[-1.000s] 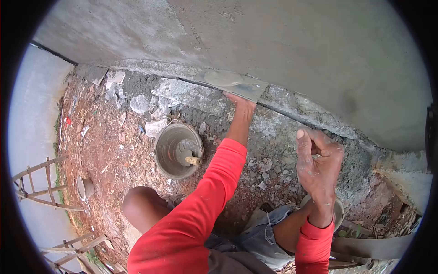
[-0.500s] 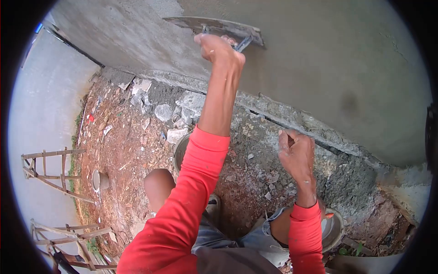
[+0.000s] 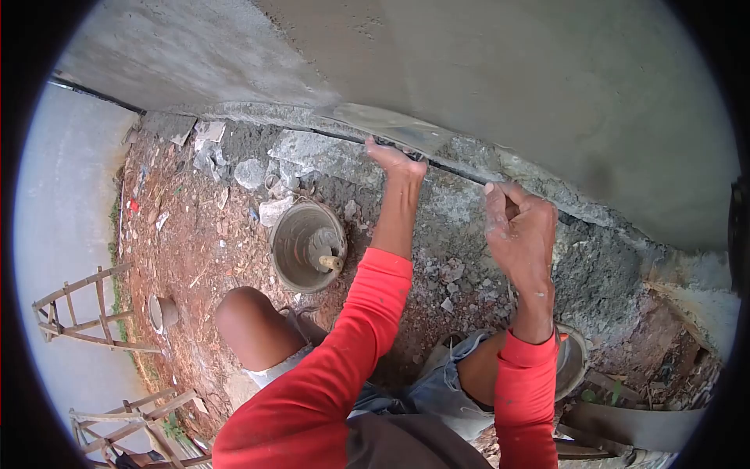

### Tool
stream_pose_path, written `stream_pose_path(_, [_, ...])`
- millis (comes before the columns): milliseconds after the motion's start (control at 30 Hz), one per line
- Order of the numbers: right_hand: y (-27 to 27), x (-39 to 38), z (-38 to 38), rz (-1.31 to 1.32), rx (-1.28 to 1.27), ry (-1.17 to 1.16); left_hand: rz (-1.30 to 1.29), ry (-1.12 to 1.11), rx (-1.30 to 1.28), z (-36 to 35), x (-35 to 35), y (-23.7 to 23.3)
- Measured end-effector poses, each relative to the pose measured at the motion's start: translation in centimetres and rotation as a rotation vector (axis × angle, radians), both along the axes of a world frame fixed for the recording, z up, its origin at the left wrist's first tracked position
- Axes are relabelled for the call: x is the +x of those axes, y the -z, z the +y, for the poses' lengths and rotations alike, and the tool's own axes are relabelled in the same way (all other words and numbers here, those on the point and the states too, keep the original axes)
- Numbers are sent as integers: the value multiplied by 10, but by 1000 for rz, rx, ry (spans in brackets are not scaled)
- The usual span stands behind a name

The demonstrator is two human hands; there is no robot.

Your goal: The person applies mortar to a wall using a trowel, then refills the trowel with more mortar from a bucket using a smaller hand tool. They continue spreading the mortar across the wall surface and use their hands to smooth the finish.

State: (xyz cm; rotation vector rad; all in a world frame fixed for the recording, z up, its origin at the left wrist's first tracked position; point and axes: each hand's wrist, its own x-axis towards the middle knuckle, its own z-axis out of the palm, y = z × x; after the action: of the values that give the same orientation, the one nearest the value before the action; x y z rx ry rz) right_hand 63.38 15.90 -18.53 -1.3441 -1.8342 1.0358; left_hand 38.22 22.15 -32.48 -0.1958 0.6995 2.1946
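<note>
My left hand [image 3: 397, 162] is wrapped around the handle of a plastering trowel [image 3: 391, 123]. Its long flat blade lies against the bottom of the grey plastered wall [image 3: 508, 86], just above the rough ledge. The grip itself is mostly hidden by my fingers. My right hand [image 3: 522, 234] is curled closed in front of the ledge, thumb against the index finger; nothing shows in it. Below my left wrist stands a bucket [image 3: 287, 242] with mortar residue, and a tool with a wooden handle [image 3: 331, 263] rests inside.
Another bucket [image 3: 576, 363] is beside my right knee, partly hidden by the sleeve. Rubble and broken slabs [image 3: 250, 173] lie along the wall's foot. A small bucket [image 3: 162, 313] and wooden frames [image 3: 86, 309] stand to the left, near another wall [image 3: 70, 203].
My left hand has brought the trowel down from higher on the wall to its lower edge. My right hand has shifted slightly up and right. The bucket with the tool is now fully exposed.
</note>
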Motion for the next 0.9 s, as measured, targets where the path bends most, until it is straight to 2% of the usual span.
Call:
stream_pose_path(67, [1,3,0,-1,23,4,-117,17,-111,9,8,45])
stream_pose_path(167, [2,7,1,5,8,20,-210,-35,-255,29,32,31])
stream_pose_path(300, [11,5,10,16,15,43,-191,-27,-157,39,19,29])
stream_pose_path(367, [20,2,12,18,42,16,-176,-51,-162,31,23,-7])
stream_pose_path(500, [37,-8,25,21,81,-16,-57,-107,-200,30,22,-123])
stream_pose_path(600, [51,-14,37,-19,82,-14,110,-220,-222,37,10,-242])
stream_pose_path(667, [63,-19,43,-15,109,-23,236,-233,-116,32,4,-325])
stream_pose_path(700, [66,-20,42,-20,121,-23,358,-199,19,37,-14,-351])
stream_pose_path(800, [48,-18,35,-16,77,-36,592,-226,222,40,-51,-391])
stream_pose_path(867, [44,-15,33,13,39,-21,574,-253,212,29,-46,-388])
stream_pose_path(900, [42,-14,31,32,25,-15,489,-250,164,9,-34,-370])
